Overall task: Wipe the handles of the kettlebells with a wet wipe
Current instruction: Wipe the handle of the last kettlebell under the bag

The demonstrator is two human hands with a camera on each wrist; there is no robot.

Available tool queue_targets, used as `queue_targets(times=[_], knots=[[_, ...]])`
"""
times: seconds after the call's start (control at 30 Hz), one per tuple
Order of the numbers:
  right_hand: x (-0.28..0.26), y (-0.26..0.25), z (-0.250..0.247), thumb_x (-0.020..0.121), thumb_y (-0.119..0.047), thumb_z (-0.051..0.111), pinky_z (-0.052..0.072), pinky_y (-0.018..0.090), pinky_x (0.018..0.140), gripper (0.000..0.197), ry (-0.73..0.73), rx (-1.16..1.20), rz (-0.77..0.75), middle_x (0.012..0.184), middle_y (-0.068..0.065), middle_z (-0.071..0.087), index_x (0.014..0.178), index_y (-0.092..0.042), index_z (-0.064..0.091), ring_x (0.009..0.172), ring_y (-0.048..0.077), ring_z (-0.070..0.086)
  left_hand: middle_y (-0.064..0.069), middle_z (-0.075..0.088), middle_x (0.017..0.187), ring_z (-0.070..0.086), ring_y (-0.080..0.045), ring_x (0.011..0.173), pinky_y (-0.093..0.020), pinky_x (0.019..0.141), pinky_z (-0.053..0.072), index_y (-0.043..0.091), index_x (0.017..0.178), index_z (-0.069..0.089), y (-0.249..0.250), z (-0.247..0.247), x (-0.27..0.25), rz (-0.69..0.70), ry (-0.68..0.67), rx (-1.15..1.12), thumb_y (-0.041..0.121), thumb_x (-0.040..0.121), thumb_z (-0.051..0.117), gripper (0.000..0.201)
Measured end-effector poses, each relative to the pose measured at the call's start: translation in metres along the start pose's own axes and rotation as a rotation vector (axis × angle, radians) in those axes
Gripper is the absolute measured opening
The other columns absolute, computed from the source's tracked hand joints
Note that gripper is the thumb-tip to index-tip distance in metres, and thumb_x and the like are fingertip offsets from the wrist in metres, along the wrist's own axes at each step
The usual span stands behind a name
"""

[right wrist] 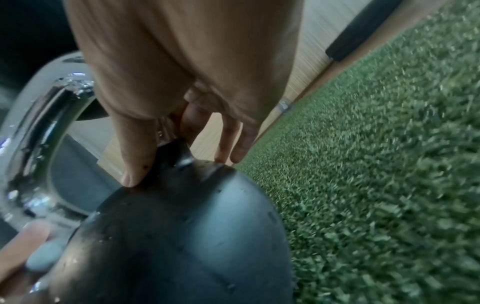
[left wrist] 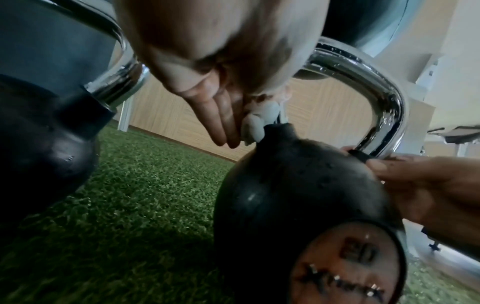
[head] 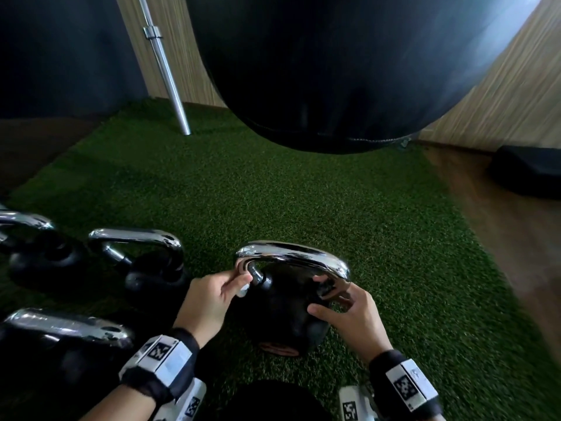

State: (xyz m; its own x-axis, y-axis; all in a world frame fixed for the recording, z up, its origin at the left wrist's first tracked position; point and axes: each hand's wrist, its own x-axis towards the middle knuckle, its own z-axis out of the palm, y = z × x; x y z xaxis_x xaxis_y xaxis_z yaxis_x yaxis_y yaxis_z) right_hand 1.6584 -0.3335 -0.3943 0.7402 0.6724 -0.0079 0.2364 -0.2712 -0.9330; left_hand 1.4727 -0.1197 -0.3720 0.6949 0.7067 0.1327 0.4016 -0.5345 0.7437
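Both hands work on one black kettlebell (head: 282,317) standing on the green artificial turf (head: 303,202). The left hand (head: 209,299) pinches a bunched white wet wipe (head: 243,290) against the left foot of the chrome handle (head: 291,253), where it joins the body. The right hand (head: 352,314) grips the handle's right foot, thumb lying on the body. Only the left wrist view shows the wipe (left wrist: 262,123) wedged against the handle socket, plus a round label (left wrist: 348,265) on the body; its marking is too blurred to confirm. Only the right wrist view shows the right thumb (right wrist: 135,156) pressed on the body beside the socket, two fingers extended behind. Three further kettlebells (head: 151,262) stand to the left on the turf. Ahead, a large black punching bag (head: 334,71) hangs above the turf, and a steel barbell (head: 170,77) leans against the wood-panel wall (head: 501,95).
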Motion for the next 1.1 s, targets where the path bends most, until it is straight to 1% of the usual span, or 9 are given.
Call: queue_targets(times=[0.13,0.3,0.47,0.6,0.67,0.77,0.93,1.03,1.1], knots=[[-0.019,0.005,-0.006,0.064,-0.031,0.095,0.047,0.018,0.083,0.03,0.026,-0.164,-0.07,0.094,-0.02,0.074,0.085,-0.031,0.074,0.095,-0.009,0.064,0.013,0.069,0.061,0.064,0.01,0.063,-0.009,0.057,0.044,0.019,0.094,0.08,0.013,0.007,0.012,0.048,0.066,0.02,0.051,0.093,0.06,0.038],[-0.044,0.01,-0.003,0.069,-0.01,0.08,0.041,0.0,0.091,0.037,-0.007,-0.405,-0.35,0.113,-0.029,0.064,0.101,-0.028,0.078,0.114,-0.011,0.056,-0.001,0.08,0.095,0.072,-0.005,0.08,-0.004,0.066,0.04,0.018,0.11,0.079,0.031,0.016,0.047,0.117,0.074,0.099,0.035,0.095,0.07,0.024],[-0.045,0.002,0.013,0.062,0.002,0.072,0.056,0.013,0.081,0.071,-0.051,-0.379,-0.502,0.109,-0.015,0.069,0.123,-0.035,0.073,0.103,-0.004,0.064,0.004,0.08,0.093,0.073,-0.005,0.08,-0.026,0.081,0.059,0.018,0.108,0.079,0.049,0.032,0.07,0.134,0.009,0.032,0.024,0.095,0.069,0.017],[-0.013,-0.015,0.01,0.076,-0.002,0.07,0.055,0.017,0.078,0.07,-0.038,-0.337,-0.413,0.102,-0.022,0.066,0.1,-0.067,0.064,0.095,-0.002,0.064,0.007,0.076,0.075,0.07,-0.007,0.066,-0.033,0.069,0.06,0.019,0.079,0.074,0.043,0.034,0.074,0.142,-0.068,-0.012,0.033,0.096,0.067,0.023],[0.01,-0.022,0.011,0.083,-0.032,0.077,0.049,0.027,0.099,0.042,-0.023,-0.329,-0.345,0.123,-0.022,0.064,0.117,-0.055,0.064,0.117,-0.004,0.056,0.009,0.074,0.071,0.069,-0.008,0.064,-0.03,0.067,0.057,0.02,0.076,0.074,0.039,0.029,0.074,0.083,-0.165,-0.11,0.038,0.096,0.064,0.029],[0.035,-0.02,0.025,0.065,-0.085,0.063,0.034,0.043,0.119,0.102,-0.25,-0.311,-0.118,0.157,-0.008,0.04,0.152,-0.039,0.036,0.143,0.011,0.037,0.012,0.078,0.104,0.074,-0.002,0.097,-0.029,0.095,0.057,0.022,0.115,0.078,0.031,0.027,0.071,0.093,-0.219,-0.188,0.03,0.093,0.073,0.024],[0.04,-0.007,0.038,0.061,-0.07,0.072,0.036,0.04,0.119,0.1,-0.269,-0.108,-0.01,0.151,-0.009,0.041,0.149,-0.034,0.043,0.139,0.008,0.042,0.007,0.078,0.108,0.071,0.006,0.096,-0.018,0.094,0.056,0.017,0.113,0.079,0.038,0.027,0.07,0.099,-0.153,-0.139,0.016,0.087,0.08,0.026],[0.04,0.0,0.039,0.064,-0.065,0.077,0.041,0.039,0.117,0.092,-0.245,-0.041,-0.01,0.145,-0.014,0.045,0.146,-0.036,0.047,0.135,0.005,0.046,0.01,0.08,0.089,0.076,-0.01,0.085,-0.036,0.084,0.062,0.023,0.1,0.081,0.05,0.024,0.074,0.142,-0.09,-0.183,0.022,0.091,0.075,0.011],[0.038,0.0,0.04,0.065,-0.063,0.077,0.041,0.038,0.117,0.088,-0.24,-0.024,-0.019,0.143,-0.015,0.046,0.144,-0.038,0.047,0.134,0.004,0.047,0.008,0.08,0.098,0.077,-0.014,0.094,-0.039,0.088,0.062,0.02,0.11,0.08,0.059,0.023,0.074,0.086,0.001,-0.37,0.021,0.092,0.075,0.018]])
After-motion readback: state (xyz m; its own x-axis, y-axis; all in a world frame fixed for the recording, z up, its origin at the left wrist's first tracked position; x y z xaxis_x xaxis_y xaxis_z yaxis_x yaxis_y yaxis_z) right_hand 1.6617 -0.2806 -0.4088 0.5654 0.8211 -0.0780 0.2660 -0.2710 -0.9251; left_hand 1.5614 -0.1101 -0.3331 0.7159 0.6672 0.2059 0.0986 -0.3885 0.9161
